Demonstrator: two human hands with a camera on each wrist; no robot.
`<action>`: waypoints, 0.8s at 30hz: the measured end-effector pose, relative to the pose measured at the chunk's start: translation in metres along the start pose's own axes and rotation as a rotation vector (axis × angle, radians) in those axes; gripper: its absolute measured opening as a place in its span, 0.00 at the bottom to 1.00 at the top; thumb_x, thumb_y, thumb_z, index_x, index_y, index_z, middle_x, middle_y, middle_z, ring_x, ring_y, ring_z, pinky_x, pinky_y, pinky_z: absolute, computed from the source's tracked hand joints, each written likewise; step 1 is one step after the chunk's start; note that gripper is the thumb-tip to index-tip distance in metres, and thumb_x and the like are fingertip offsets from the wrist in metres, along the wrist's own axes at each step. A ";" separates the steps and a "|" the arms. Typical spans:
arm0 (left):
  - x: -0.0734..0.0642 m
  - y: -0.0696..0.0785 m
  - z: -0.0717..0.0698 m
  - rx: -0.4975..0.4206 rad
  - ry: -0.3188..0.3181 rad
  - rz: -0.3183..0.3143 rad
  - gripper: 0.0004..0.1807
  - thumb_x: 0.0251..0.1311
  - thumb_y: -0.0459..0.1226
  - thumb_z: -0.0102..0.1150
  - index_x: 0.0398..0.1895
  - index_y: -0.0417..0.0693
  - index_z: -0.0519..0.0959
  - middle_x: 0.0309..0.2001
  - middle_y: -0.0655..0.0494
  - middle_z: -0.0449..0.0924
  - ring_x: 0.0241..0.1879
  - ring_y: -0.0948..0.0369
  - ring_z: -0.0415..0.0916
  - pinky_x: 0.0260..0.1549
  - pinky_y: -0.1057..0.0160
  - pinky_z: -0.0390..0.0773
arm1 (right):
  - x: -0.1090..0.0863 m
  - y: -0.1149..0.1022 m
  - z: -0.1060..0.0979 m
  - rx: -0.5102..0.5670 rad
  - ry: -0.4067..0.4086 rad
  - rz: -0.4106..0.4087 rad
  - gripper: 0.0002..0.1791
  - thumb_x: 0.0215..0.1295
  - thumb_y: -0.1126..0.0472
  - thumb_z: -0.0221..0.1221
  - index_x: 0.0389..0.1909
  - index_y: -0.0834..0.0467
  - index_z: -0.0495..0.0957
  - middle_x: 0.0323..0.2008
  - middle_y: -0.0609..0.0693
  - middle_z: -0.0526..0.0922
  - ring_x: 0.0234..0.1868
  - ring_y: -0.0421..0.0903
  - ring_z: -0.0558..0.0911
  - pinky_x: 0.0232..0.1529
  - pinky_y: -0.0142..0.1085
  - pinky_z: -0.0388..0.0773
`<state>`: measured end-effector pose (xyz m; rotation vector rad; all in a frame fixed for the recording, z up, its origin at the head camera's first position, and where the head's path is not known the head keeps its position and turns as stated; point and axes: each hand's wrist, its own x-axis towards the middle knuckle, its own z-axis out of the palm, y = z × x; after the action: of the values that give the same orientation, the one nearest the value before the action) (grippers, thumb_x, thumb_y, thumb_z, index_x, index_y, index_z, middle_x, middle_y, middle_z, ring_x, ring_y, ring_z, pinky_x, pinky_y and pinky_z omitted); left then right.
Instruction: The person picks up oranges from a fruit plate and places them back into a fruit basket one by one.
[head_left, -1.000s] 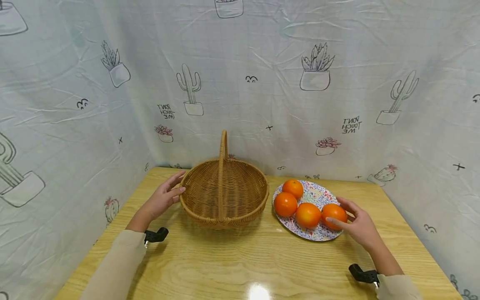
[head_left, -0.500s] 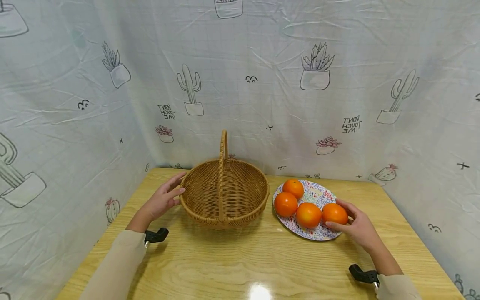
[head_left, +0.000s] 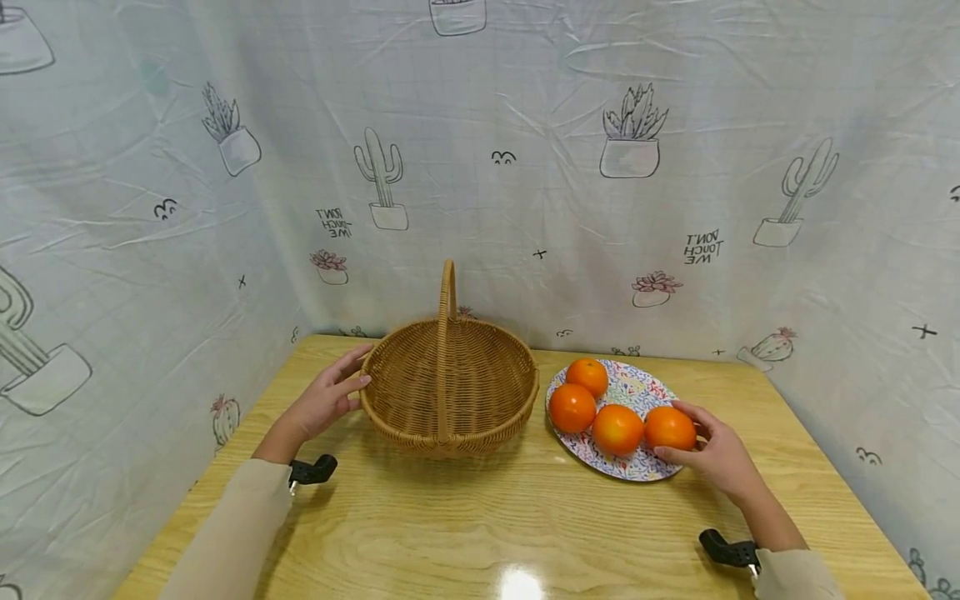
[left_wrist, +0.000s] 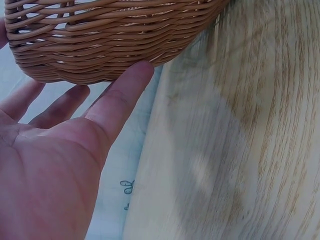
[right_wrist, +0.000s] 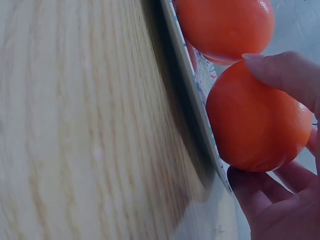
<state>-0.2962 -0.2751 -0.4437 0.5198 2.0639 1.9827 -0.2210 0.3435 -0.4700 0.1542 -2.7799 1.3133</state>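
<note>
Head view, from my remote end: the right hand (head_left: 720,454) has settled a touch lower, digits curled round the rightmost orange fruit (head_left: 670,428) — gripped, I'd say, but not lifted off the plate (head_left: 632,390). Left hand (head_left: 324,402) just touches the basket (head_left: 487,375), fingers loose.

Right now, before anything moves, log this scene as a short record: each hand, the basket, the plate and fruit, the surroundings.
Left hand: touches the left side of the wicker basket
Right hand: holds the rightmost fruit, thumb and fingers around it
Basket: upright, arched handle raised
Plate: multicoloured pattern, right of the basket
Fruit: four, round and orange
Surface: wood-grain table
Backdrop: pale cloth printed with potted plants
</note>
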 end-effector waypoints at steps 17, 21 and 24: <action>0.000 0.003 0.001 -0.028 -0.002 -0.001 0.39 0.78 0.36 0.49 0.85 0.49 0.43 0.80 0.35 0.46 0.68 0.54 0.70 0.52 0.59 0.85 | 0.003 -0.019 -0.013 0.011 0.039 -0.055 0.47 0.59 0.54 0.75 0.76 0.60 0.64 0.67 0.66 0.73 0.46 0.27 0.78 0.43 0.25 0.81; 0.000 0.004 0.001 -0.025 0.001 -0.003 0.39 0.78 0.36 0.49 0.85 0.49 0.44 0.80 0.35 0.47 0.69 0.53 0.70 0.52 0.59 0.85 | 0.004 -0.028 -0.015 0.035 0.027 -0.067 0.47 0.60 0.54 0.75 0.77 0.60 0.63 0.68 0.66 0.71 0.46 0.23 0.77 0.43 0.24 0.81; 0.000 0.004 0.001 -0.022 0.004 -0.008 0.39 0.78 0.36 0.49 0.84 0.48 0.43 0.80 0.35 0.47 0.69 0.52 0.69 0.52 0.59 0.85 | 0.006 -0.035 -0.015 0.041 0.023 -0.064 0.47 0.60 0.52 0.74 0.77 0.59 0.63 0.68 0.64 0.72 0.47 0.23 0.77 0.44 0.24 0.81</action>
<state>-0.2951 -0.2741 -0.4398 0.5028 2.0413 2.0009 -0.2225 0.3324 -0.4335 0.2270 -2.7056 1.3490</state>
